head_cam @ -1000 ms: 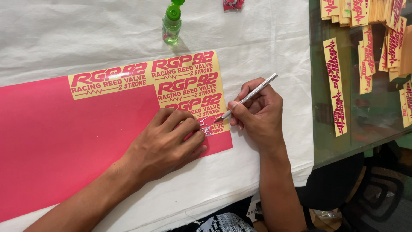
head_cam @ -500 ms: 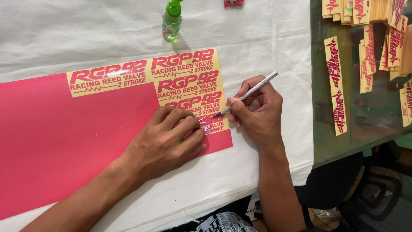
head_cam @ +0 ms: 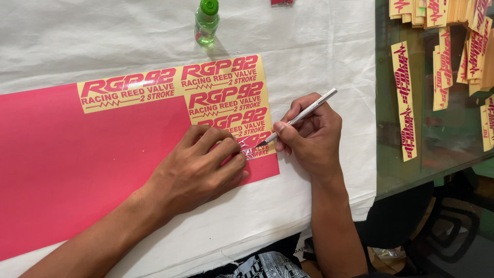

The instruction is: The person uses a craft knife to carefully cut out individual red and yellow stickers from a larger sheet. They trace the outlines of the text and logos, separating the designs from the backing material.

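Right hand grips a silver craft knife like a pen — thumb and fingers pinched on the shaft, blade tip down on the pink sheet, at its lower right corner. Heel of the hand rests on the white cloth just past the sheet's right edge.

Left hand lies on the sheet just left of the blade tip, fingers curled and pressed down, fingertips on the lettering being cut. It holds nothing, only pins the sheet flat. The two hands are close together, blade tip between them.

Sheet runs from the left edge of the cloth to about its middle. Upper right part is already stripped to a yellow backing with pink lettering left on it — one block along the top, more stacked down the right side. The rest is solid pink.

Small green-capped bottle stands upright near the far edge of the cloth, well apart from the hands.

Cloth stops short on the right, and a glass tabletop shows beyond it. Finished yellow stickers lie there, one long strip alone and a loose pile at the far right corner.
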